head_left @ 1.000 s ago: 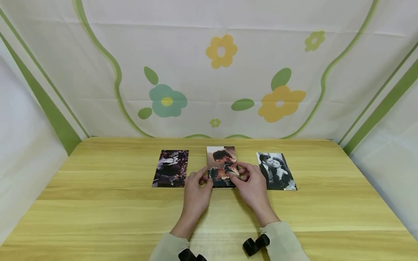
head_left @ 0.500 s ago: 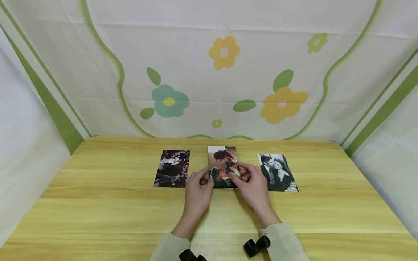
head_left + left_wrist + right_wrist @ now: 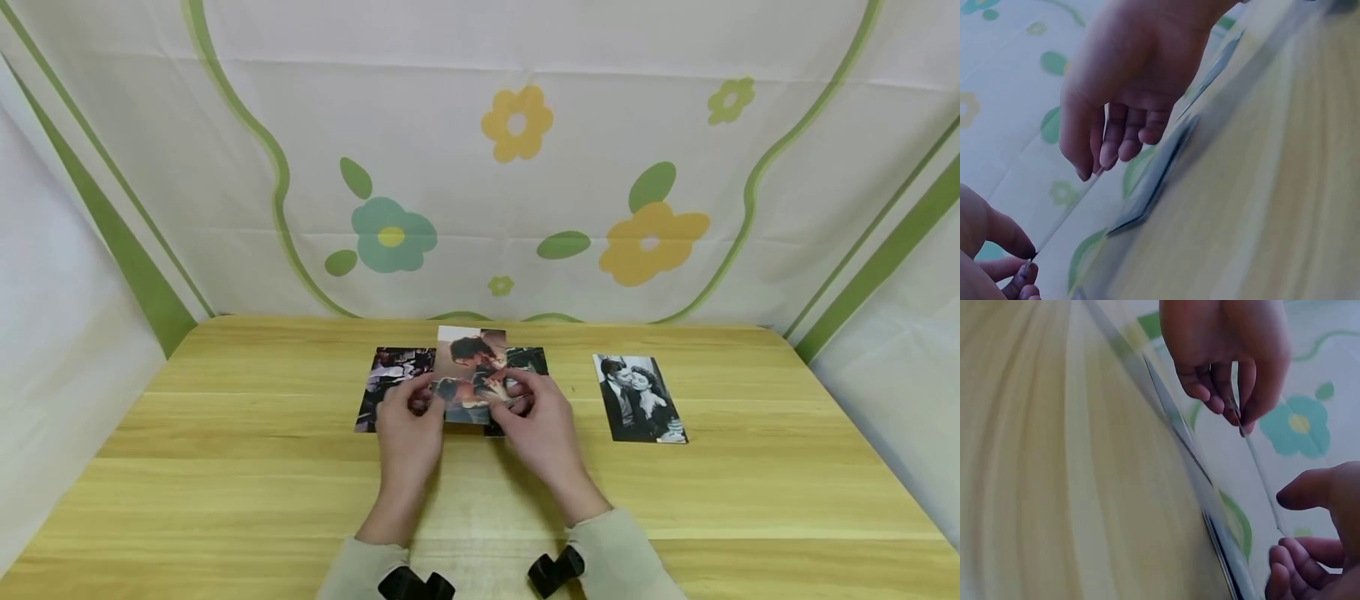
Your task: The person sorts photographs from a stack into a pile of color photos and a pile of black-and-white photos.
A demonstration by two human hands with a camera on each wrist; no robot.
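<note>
A colour photo of two people's heads [image 3: 468,358] is raised off the table between both hands. My left hand [image 3: 408,433] pinches its left edge, and my right hand [image 3: 542,425] holds the right edge. Seen nearly edge-on in the left wrist view, the photo [image 3: 1063,215] is a thin line above the table. Below and partly hidden by it lies a small stack with a dark photo [image 3: 527,360] on top. A dark crowd photo [image 3: 386,379] lies at left, overlapped by the raised photo and my left hand.
Separately on the right lies a black-and-white photo of a couple [image 3: 641,400]. The wooden table [image 3: 225,475] ends at a white curtain [image 3: 450,50] with printed flowers. Black wrist devices [image 3: 557,572] sit at both sleeve cuffs.
Both hands have lifted the top photo off the middle stack and moved it left, toward the crowd photo. A dark photo now shows where it lay.
</note>
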